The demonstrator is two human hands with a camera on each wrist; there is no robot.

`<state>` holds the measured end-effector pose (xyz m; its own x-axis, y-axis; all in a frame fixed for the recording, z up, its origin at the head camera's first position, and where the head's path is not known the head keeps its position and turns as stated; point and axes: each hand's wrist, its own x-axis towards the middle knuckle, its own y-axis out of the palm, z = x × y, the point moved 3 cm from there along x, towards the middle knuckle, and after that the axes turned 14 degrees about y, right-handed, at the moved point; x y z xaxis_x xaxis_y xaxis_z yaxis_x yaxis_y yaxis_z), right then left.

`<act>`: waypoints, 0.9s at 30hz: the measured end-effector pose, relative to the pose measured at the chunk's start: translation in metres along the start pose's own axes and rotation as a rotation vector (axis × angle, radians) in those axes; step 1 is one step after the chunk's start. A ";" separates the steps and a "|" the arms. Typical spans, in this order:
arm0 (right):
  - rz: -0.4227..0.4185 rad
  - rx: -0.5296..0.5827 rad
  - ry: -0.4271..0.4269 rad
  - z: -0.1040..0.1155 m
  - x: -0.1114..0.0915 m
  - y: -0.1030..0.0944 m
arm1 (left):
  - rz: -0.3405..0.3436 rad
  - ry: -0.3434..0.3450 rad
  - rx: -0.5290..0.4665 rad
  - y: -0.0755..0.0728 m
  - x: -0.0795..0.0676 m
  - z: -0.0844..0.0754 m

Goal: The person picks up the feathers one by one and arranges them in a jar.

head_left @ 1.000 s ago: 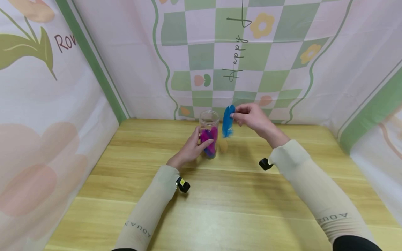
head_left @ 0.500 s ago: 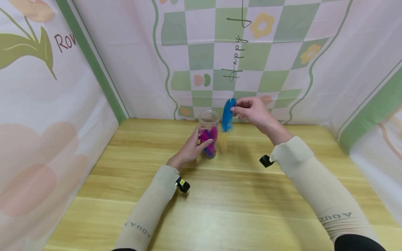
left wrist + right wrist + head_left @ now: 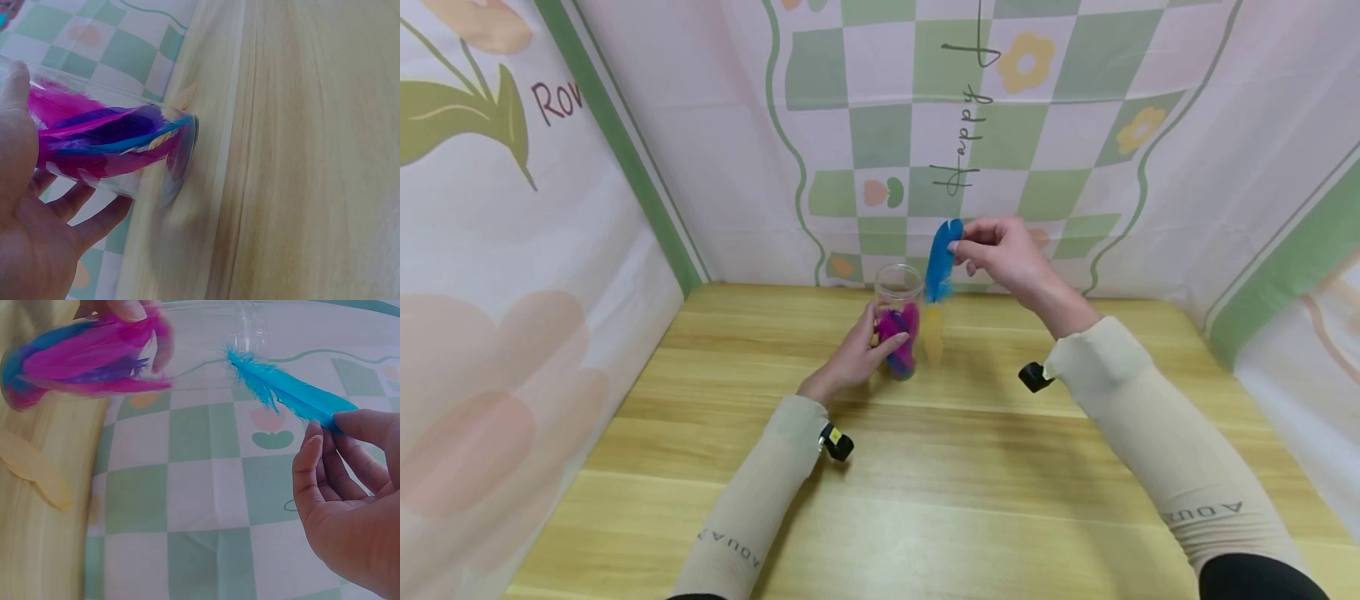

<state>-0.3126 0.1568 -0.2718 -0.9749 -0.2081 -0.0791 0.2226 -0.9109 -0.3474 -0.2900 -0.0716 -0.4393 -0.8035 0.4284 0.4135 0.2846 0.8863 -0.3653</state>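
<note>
My left hand point(image 3: 853, 352) grips a clear glass jar point(image 3: 900, 287) around its lower half, thumb across the front. Inside the jar are several feathers point(image 3: 106, 128) in magenta, purple and blue. A bright blue feather point(image 3: 290, 390) is pinched between the thumb and fingertips of my right hand point(image 3: 1011, 262). It hangs with its fluffy end downward, beside and slightly above the jar's open mouth point(image 3: 899, 273). On the table just right of the jar lies a pale yellow feather point(image 3: 37, 465), partly overlapped by the blue one's lower end in the head view.
The wooden table point(image 3: 880, 500) reaches back to a fabric backdrop point(image 3: 880, 133) with green checks and flowers. More printed fabric point(image 3: 490, 250) stands along the left side. Small black cameras sit at both wrists.
My right hand has risen with the blue feather, lifting it from beside the jar to around and above the rim's height. More of the yellow feather shows. The left hand and jar stay put.
</note>
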 end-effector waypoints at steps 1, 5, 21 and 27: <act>-0.001 0.003 -0.002 0.001 0.000 0.000 | 0.001 0.003 -0.003 0.000 0.000 0.000; -0.008 0.001 -0.011 0.005 0.000 0.000 | 0.003 0.009 -0.001 0.000 0.000 0.000; -0.021 0.059 -0.085 0.025 0.002 0.005 | -0.001 0.022 0.006 0.000 0.001 0.000; -0.029 0.054 -0.101 0.029 0.001 0.006 | 0.004 0.006 0.013 0.000 0.001 0.000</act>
<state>-0.3121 0.1408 -0.2471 -0.9766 -0.2135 0.0255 0.1965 -0.9343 -0.2976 -0.2905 -0.0711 -0.4392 -0.7993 0.4326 0.4170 0.2803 0.8823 -0.3780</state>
